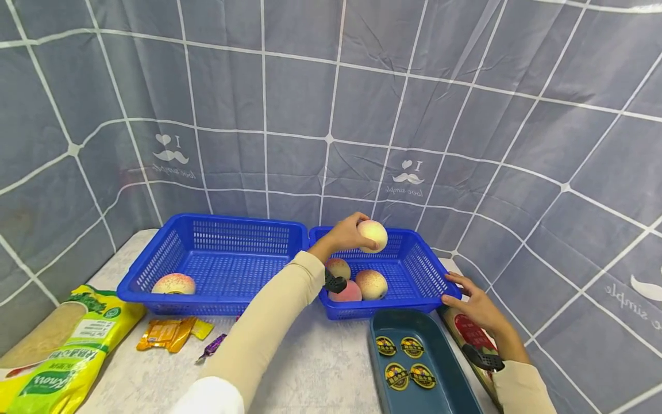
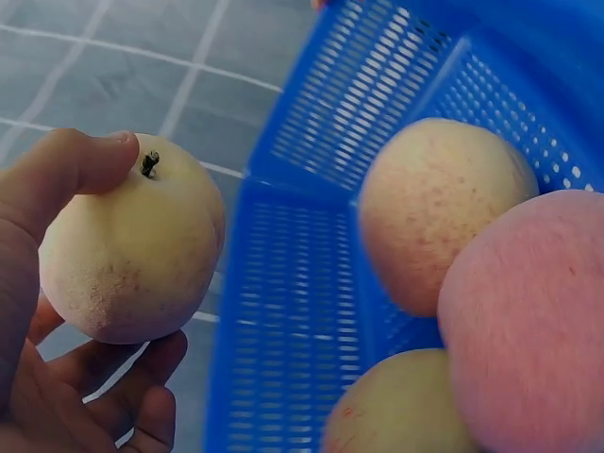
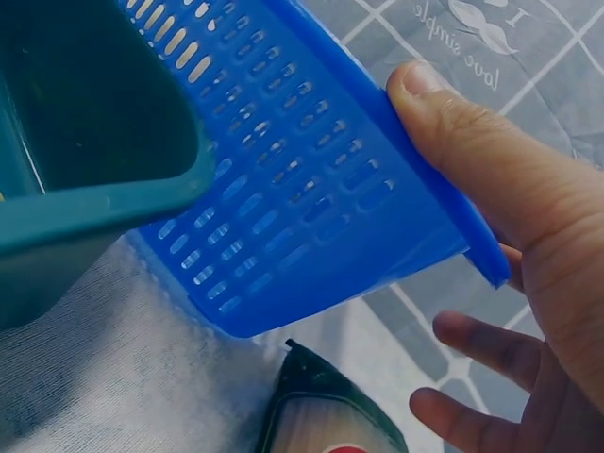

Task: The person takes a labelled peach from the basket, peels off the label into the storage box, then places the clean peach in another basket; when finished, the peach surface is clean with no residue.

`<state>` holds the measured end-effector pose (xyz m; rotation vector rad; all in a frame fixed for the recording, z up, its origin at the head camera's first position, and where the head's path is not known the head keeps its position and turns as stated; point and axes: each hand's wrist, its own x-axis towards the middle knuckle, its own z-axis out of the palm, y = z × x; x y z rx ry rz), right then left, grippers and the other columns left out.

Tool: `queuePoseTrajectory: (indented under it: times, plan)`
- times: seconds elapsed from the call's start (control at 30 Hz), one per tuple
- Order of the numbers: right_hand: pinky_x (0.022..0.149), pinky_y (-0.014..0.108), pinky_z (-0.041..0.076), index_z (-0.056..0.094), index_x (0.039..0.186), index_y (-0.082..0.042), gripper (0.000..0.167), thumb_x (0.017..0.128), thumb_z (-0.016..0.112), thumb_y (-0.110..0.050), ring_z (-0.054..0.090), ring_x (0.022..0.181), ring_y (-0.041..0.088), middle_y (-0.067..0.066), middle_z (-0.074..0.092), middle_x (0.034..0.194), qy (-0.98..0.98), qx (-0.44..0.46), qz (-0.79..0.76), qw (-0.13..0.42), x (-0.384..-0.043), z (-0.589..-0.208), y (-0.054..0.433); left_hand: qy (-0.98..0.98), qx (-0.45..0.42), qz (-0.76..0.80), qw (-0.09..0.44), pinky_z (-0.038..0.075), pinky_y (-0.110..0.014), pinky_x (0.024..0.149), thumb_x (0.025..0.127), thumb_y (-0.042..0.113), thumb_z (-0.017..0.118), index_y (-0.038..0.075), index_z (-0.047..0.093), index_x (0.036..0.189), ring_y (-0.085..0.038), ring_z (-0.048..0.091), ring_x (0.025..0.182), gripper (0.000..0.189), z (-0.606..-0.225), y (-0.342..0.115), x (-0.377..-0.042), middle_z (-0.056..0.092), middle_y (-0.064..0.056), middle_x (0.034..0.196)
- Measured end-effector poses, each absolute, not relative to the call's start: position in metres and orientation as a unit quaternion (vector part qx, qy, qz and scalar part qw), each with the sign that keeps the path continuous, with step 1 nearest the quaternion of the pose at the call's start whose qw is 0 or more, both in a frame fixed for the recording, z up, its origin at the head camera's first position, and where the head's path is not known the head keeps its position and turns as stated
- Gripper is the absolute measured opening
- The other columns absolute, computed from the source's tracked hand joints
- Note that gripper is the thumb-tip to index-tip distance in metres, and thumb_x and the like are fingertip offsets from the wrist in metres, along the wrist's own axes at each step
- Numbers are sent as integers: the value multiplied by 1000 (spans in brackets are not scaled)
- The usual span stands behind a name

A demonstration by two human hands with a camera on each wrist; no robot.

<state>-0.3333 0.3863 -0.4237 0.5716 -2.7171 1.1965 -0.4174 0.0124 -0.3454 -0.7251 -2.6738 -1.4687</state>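
My left hand holds a pale yellow peach above the right blue basket. In the left wrist view the thumb lies by the dark stem of this peach, with fingers curled beneath it. Inside that basket are three more peaches, including a pink peach and a yellow-red peach. My right hand grips the basket's right front corner; the right wrist view shows the thumb over the blue rim, a finger behind it, other fingers apart from it.
A left blue basket holds one peach. In front lie orange packets, a purple-wrapped sweet and a yellow Knorr bag. A teal tray with several stickers stands beside a red-and-green package.
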Motion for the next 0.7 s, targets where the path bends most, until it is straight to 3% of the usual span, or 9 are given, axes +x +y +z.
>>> queuePoseTrajectory:
  times: [0.2,0.33,0.53,0.7]
  plan:
    - [84,26,52,42,149,4,59,99,67,-14,42,126,57,27,28,158,-892,172,418,19,-334,-421,392,-872,-193,-447,-43,50,-43,95,79,28,86,8,48,140,-31,59,114,75,-364,31,-430,60,-14,129]
    - [84,26,52,41,150,3,60,99,67,-15,42,126,58,26,27,159,-890,173,422,14,-336,-421,389,-871,-185,-450,-69,48,-45,98,79,26,85,7,48,139,-33,58,116,73,-379,27,-433,61,-14,127]
    - [85,35,57,39,150,4,61,99,66,-14,40,126,60,28,24,159,-886,178,428,3,-335,-421,391,-862,-189,-463,-89,45,-45,103,82,25,83,5,45,143,-33,57,120,75,-391,23,-435,60,-14,128]
    - [85,30,53,39,150,4,60,99,66,-13,42,125,59,28,25,159,-890,180,418,6,-334,-421,394,-888,-199,-405,-84,46,-41,102,89,23,78,0,58,134,-31,58,118,54,-389,20,-436,63,-13,127]
